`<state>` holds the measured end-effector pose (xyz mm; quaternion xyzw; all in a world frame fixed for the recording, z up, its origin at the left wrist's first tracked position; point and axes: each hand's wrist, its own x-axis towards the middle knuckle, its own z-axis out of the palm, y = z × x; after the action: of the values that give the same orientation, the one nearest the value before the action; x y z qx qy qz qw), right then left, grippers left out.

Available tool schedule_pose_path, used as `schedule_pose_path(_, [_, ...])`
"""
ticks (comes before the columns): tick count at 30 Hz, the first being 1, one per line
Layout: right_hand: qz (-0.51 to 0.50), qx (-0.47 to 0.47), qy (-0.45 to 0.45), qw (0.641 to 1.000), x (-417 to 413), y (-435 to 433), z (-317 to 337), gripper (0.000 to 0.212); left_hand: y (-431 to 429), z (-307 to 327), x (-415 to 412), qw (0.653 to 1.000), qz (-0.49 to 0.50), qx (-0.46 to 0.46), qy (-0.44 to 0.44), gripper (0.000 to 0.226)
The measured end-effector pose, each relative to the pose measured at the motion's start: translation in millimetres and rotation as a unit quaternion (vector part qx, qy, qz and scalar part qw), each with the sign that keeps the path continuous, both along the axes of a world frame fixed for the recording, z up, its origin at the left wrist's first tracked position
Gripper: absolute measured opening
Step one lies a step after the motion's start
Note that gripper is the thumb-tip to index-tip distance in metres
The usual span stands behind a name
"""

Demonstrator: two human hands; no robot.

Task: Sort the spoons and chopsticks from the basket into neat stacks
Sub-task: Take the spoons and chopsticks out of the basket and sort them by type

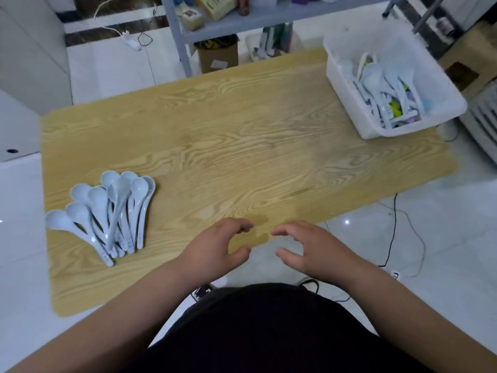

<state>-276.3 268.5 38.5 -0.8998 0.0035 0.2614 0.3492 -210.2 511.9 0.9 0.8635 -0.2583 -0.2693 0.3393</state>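
A fan of several pale blue-white spoons [113, 211] lies on the left part of the wooden table [242, 146], bowls away from me, handles bunched near the front. A white plastic basket [347, 84] stands at the table's far right corner and holds more white spoons [376, 79] mixed with wrapped chopstick packets [398, 109]. My left hand [215, 246] and my right hand [314, 249] hover side by side over the table's near edge, fingers loosely curled toward each other, holding nothing.
A grey metal shelf [242, 20] with boxes stands behind the table. A cardboard box [217, 55] sits on the floor beneath it. Cables [392, 238] trail over the white tiled floor at right. White furniture [29, 49] borders the left side.
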Motion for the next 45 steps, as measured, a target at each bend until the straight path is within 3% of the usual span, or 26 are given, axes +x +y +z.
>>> schedule_pose_path(6, [-0.007, 0.015, -0.011, 1.0, -35.3, -113.2, 9.3, 0.044, -128.6, 21.7, -19.2, 0.999, 0.033, -0.008, -0.024, 0.051])
schedule_pose_path(11, [-0.056, 0.017, -0.04, 0.997, -41.0, -190.8, 14.4, 0.036, -209.2, 35.4, -15.1, 0.999, 0.002, 0.0, -0.042, 0.045])
schedule_pose_path(18, [-0.095, 0.003, -0.083, 0.992, 4.9, -264.9, 17.5, 0.03, -281.7, 28.6, 14.3, 0.999, -0.031, -0.007, -0.021, 0.051])
schedule_pose_path(28, [-0.078, -0.03, -0.069, 0.994, 66.2, -346.1, 16.5, 0.032, -371.6, 28.6, 85.1, 0.999, -0.045, -0.023, -0.012, 0.045])
schedule_pose_path(36, [0.064, -0.017, -0.052, 0.996, 135.9, -428.4, -1.7, 0.035, -453.9, 32.3, 132.1, 0.994, 0.107, -0.003, -0.033, 0.031])
schedule_pose_path(45, [0.093, 0.005, -0.068, 0.993, 226.5, -505.5, -18.6, 0.026, -530.4, 28.4, 124.3, 0.964, 0.261, 0.051, -0.002, 0.031])
